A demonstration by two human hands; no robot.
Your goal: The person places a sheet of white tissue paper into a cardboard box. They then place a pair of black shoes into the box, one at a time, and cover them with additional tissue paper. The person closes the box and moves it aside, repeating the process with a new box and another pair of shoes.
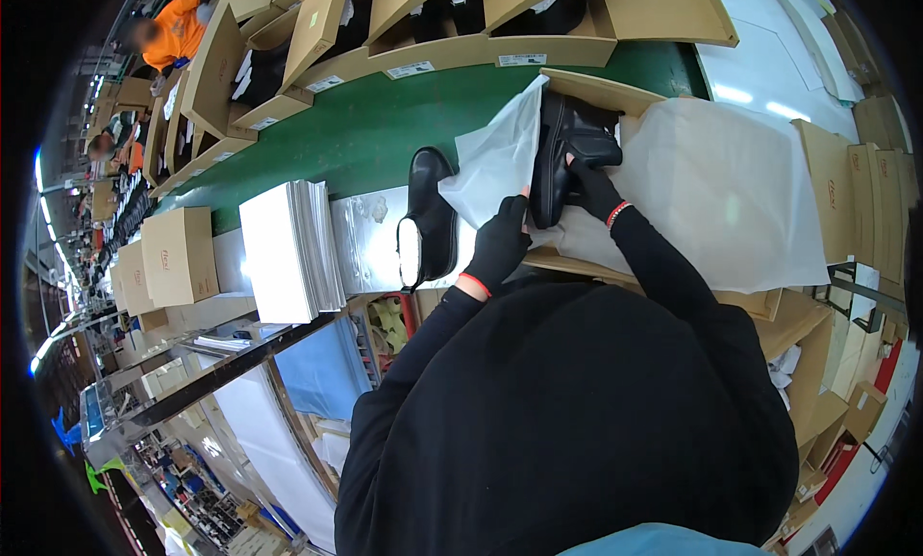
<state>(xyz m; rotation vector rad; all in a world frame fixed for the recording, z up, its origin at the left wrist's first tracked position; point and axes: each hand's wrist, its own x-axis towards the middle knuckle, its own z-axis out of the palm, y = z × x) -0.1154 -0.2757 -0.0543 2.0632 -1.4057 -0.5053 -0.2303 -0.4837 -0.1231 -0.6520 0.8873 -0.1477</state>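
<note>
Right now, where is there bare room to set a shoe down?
The bare green belt between the row of open boxes and the paper stack is free. It is crowded around the open shoebox, where both gloved hands work the boot and tissue.

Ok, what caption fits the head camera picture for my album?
Gloved right hand lowers a black boot into a paper-lined box; left hand holds tissue paper.

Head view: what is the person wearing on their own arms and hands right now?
Both arms are in long black sleeves. The left hand wears a black glove covering the fingers, with a thin red-orange band at the wrist. The right hand wears a matching black glove, with a red-and-white beaded-looking bracelet at its wrist. No markings show on the gloves.
</note>
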